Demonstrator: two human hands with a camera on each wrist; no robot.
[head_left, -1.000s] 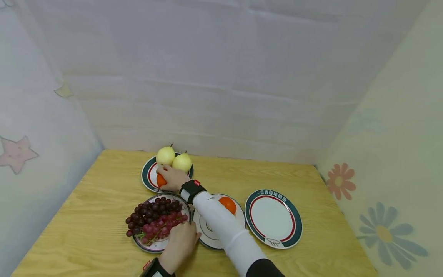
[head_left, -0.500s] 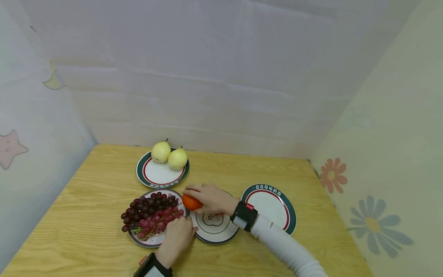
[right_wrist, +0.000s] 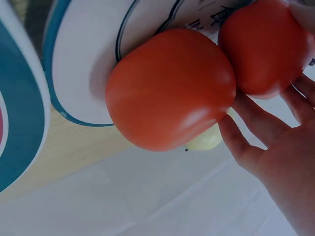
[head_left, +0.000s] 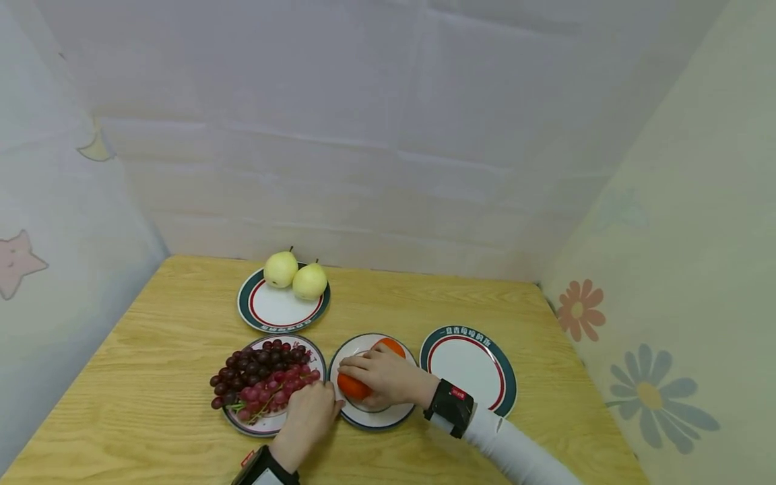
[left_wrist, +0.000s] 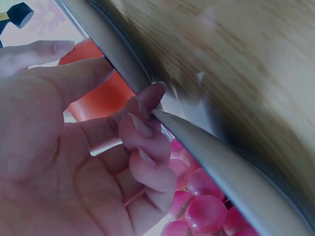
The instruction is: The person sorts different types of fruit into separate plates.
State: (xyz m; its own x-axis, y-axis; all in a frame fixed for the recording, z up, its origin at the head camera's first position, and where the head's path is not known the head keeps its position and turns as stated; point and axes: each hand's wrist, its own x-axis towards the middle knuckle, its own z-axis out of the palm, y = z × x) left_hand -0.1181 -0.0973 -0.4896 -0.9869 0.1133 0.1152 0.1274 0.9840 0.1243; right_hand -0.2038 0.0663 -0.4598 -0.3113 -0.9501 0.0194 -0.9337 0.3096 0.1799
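Overhand, right fingers (right_wrist: pixel 258 117) round tomato (right_wrist: pixel 266 49)

A tomato (head_left: pixel 353 386), gripped at the pear plate (head_left: pixel 281 311) a second ago, has been carried by the right hand (head_left: pixel 388 374) past the grape plate (head_left: pixel 271 426) to the middle plate (head_left: pixel 388 415), where it is now held next to a second tomato (head_left: pixel 391 345). That second fruit, all but covered half a second ago, is partly exposed. The white sleeve (head_left: pixel 518 448) has been swung off the middle plate; the right plate's (head_left: pixel 463 367) near edge is now hidden.
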